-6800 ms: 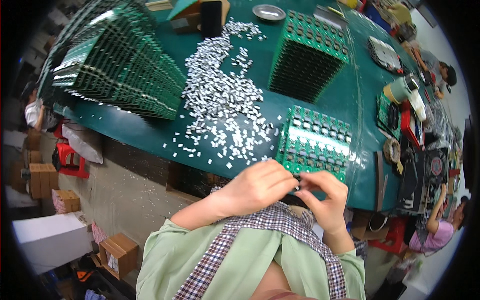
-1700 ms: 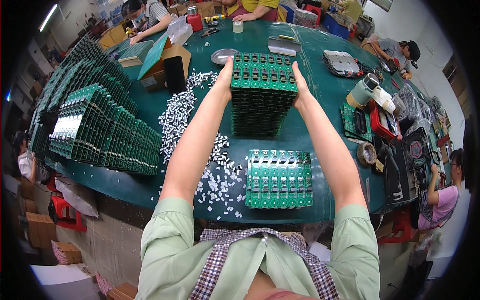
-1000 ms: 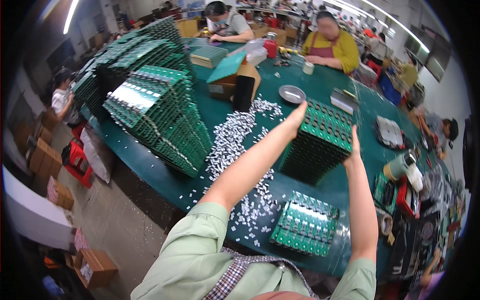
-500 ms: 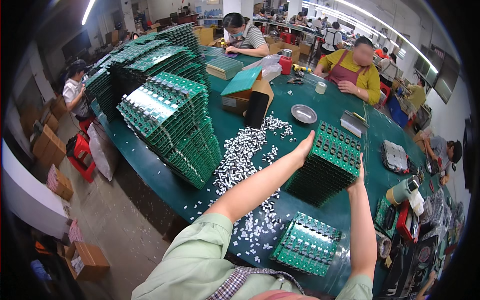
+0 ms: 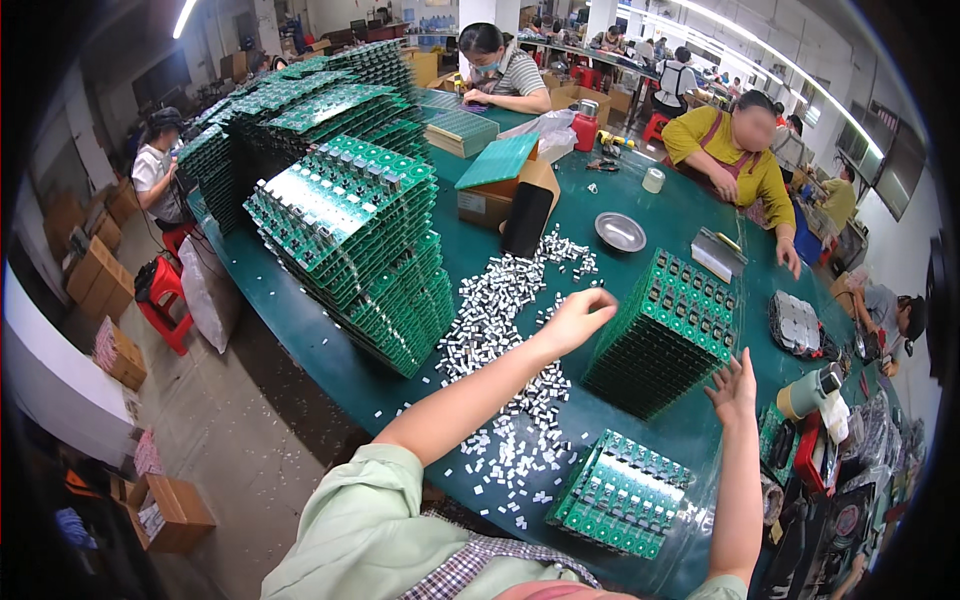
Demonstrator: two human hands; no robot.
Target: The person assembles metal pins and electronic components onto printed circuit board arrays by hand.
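Note:
A tall stack of green circuit boards (image 5: 665,330) stands on the green table in front of me, with rows of dark parts on its top board. My left hand (image 5: 580,320) is in the air just left of the stack, fingers loosely bent, no object visible in it. On the other side, my right hand (image 5: 735,390) is apart from the stack's near right edge, fingers spread and palm bare. Nearer to me lies a small pile of circuit boards (image 5: 620,492). Many small white and silver pieces (image 5: 500,330) are scattered left of the stack, partly beneath my left forearm.
Taller board stacks (image 5: 350,250) line the table's left side. Beyond the loose pieces stand a cardboard box (image 5: 485,207) and a metal dish (image 5: 620,232). A co-worker in yellow (image 5: 745,150) sits across. At right are a pale green cup (image 5: 808,390) and a red tray (image 5: 812,455).
Both hands have let go of the circuit board stack and drawn away from it, the left one leftward and the right one toward me. Across the table, the co-worker in yellow has stretched out an arm.

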